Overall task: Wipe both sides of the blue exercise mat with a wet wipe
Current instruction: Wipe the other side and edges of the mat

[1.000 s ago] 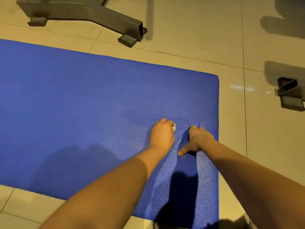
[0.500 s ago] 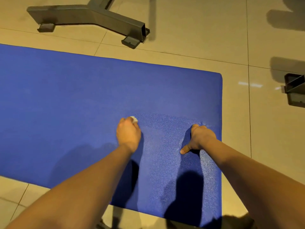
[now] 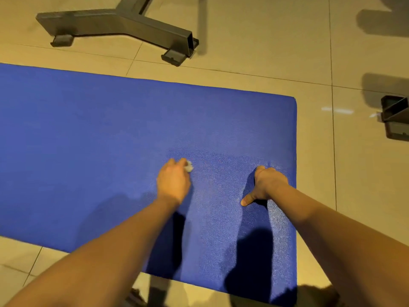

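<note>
Beige floor tiles (image 3: pixel 243 29) carry the blue exercise mat (image 3: pixel 88 140), which lies flat and runs off the left edge of view. On its right part the wet wipe (image 3: pixel 189 167) shows as a small white wad at the fingertips of the left hand (image 3: pixel 173 181), whose grip is clamped round it against the mat. The right hand (image 3: pixel 269 185) rests near the mat's right edge, apart from the wet wipe, its grip curled on nothing, thumb stretched out. Beyond the mat stands a dark metal frame foot (image 3: pixel 115 21).
</note>
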